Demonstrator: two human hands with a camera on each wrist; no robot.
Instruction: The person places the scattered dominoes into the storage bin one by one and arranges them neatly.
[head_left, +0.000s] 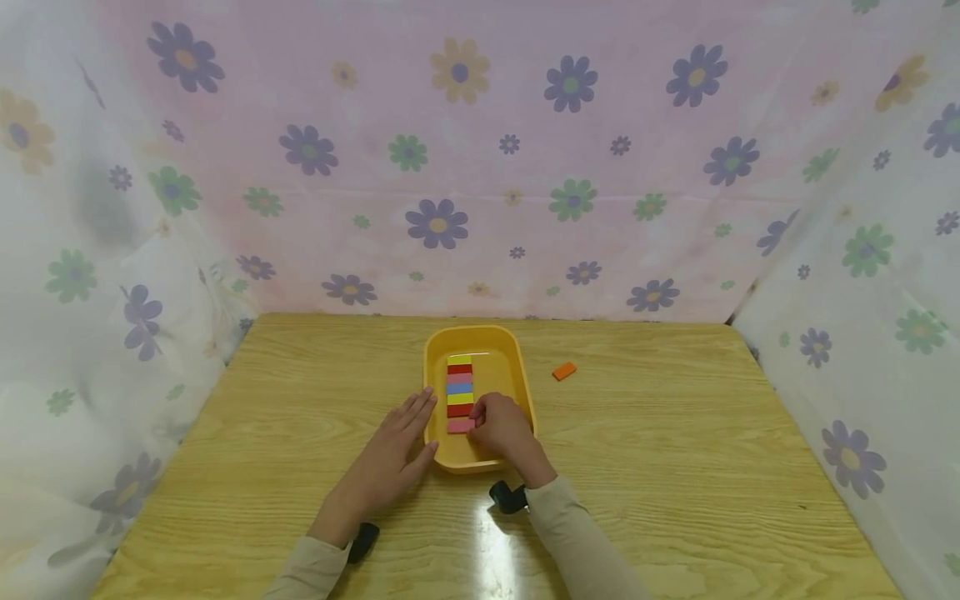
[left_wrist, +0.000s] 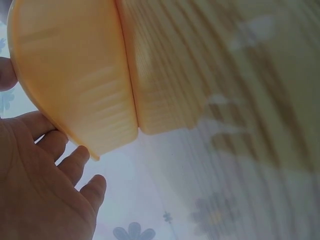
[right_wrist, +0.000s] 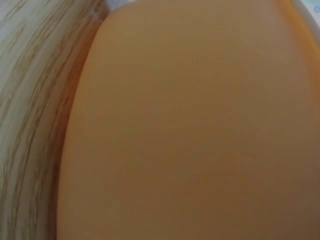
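A yellow plastic tray [head_left: 521,367] stands on the wooden table. Inside it, a column of coloured tiles [head_left: 460,388] in yellow, red, pink and blue lies along the left side. Below that column, a little apart from it, is a pink tile [head_left: 459,427]. My right hand [head_left: 504,429] reaches over the tray's right rim and pinches the right end of this tile between thumb and fingers. My left hand [head_left: 390,454] rests against the tray's left rim, fingers extended. In the left wrist view its fingertips [left_wrist: 75,159] touch the rim's edge.
An orange tile [head_left: 564,371] lies on the table to the right of the tray. Flower-patterned cloth [head_left: 517,192] hangs behind the table and down both sides. Black wrist devices [head_left: 508,497] sit under both wrists.
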